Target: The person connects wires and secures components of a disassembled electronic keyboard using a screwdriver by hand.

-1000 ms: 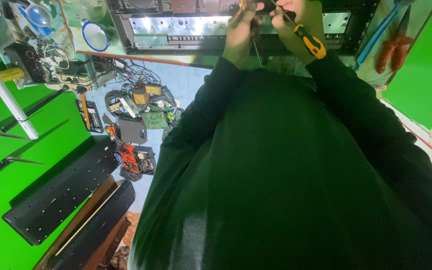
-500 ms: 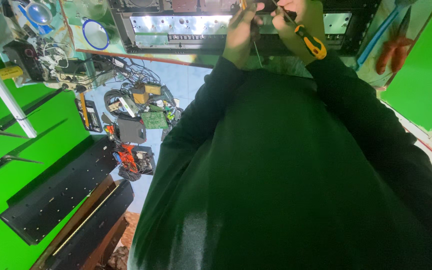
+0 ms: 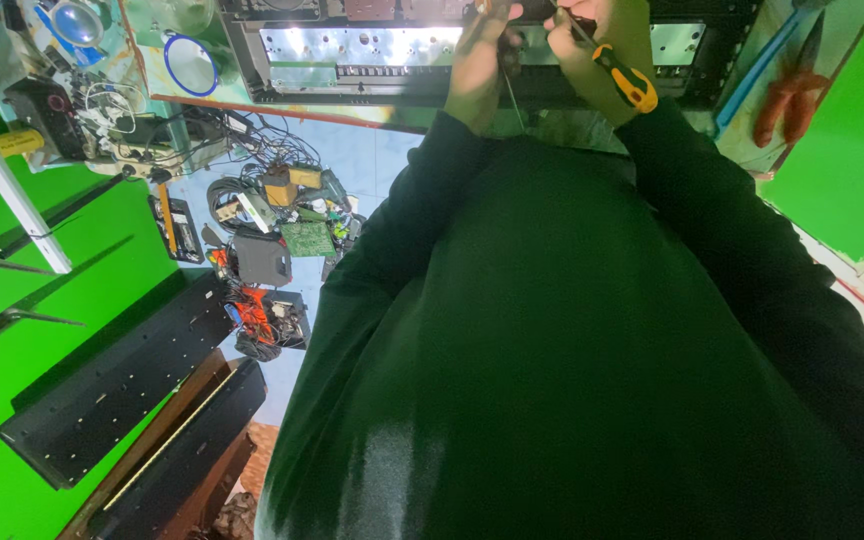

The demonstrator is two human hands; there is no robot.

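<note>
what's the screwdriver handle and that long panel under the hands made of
Screwdriver handle: looks like moulded plastic or rubber, matte yellow and black, in the right hand. Long panel: probably bare metal, since it shines silver with bright glare.

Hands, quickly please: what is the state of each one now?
Left hand: curled at the metal chassis; what it holds cannot be told.
Right hand: closed, holding the yellow-handled screwdriver.
</note>
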